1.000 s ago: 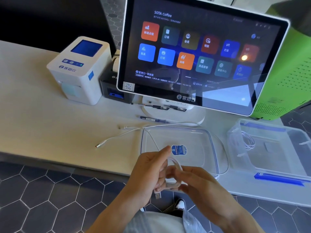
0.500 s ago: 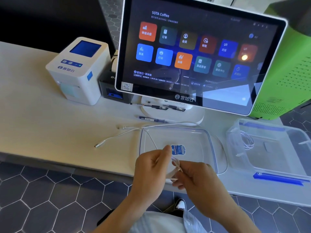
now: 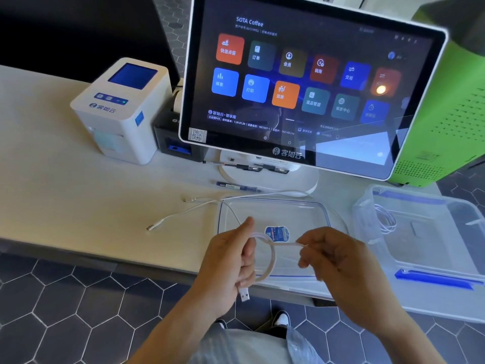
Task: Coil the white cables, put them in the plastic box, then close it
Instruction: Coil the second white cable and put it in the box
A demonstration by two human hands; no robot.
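My left hand (image 3: 231,261) grips a loop of white cable (image 3: 271,261) over the table's front edge; the cable's USB plug (image 3: 244,294) hangs below the fist. My right hand (image 3: 333,261) pinches the same cable's strand a little to the right and holds it taut. Under both hands lies the clear lid (image 3: 294,214) with a blue sticker. The open plastic box (image 3: 430,232) stands at the right, with one coiled white cable (image 3: 385,219) inside. Another white cable (image 3: 183,214) trails loose across the table to the left of the lid.
A touchscreen terminal (image 3: 301,82) on a white stand rises behind the lid. To the left stand a white label printer (image 3: 120,109) and a small black printer (image 3: 173,137). Pens (image 3: 236,186) lie by the stand. A green cabinet (image 3: 451,109) is at the far right.
My hands have drawn apart: the right hand moved right, pulling a strand of cable out from the loop in my left hand. The loop and the USB plug now show more openly.
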